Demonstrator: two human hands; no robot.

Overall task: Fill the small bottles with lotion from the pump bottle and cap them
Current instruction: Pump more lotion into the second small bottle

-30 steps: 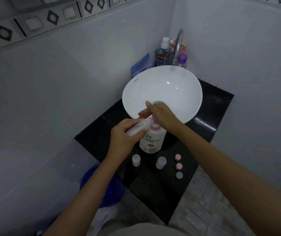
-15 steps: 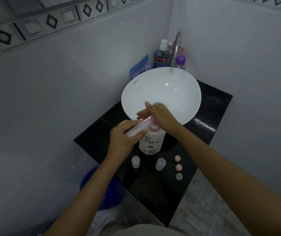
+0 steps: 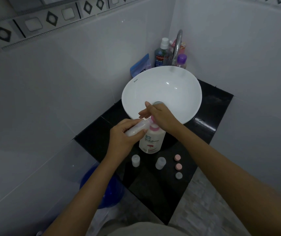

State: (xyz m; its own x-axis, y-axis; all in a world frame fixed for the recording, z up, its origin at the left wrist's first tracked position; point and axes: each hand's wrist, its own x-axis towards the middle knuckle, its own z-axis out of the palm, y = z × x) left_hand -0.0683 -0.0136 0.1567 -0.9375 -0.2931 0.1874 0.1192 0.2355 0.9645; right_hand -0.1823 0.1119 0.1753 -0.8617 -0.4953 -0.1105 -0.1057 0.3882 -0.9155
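The left hand (image 3: 122, 137) grips a tilted small bottle (image 3: 136, 128) at the pump (image 3: 152, 119). The right hand (image 3: 160, 114), fingers loosely spread, presses the pump bottle (image 3: 151, 142) beside the basin (image 3: 162, 92). Two bottles (image 3: 160, 162) and three caps (image 3: 178, 166) stand near the worktop (image 3: 155, 193) front edge.
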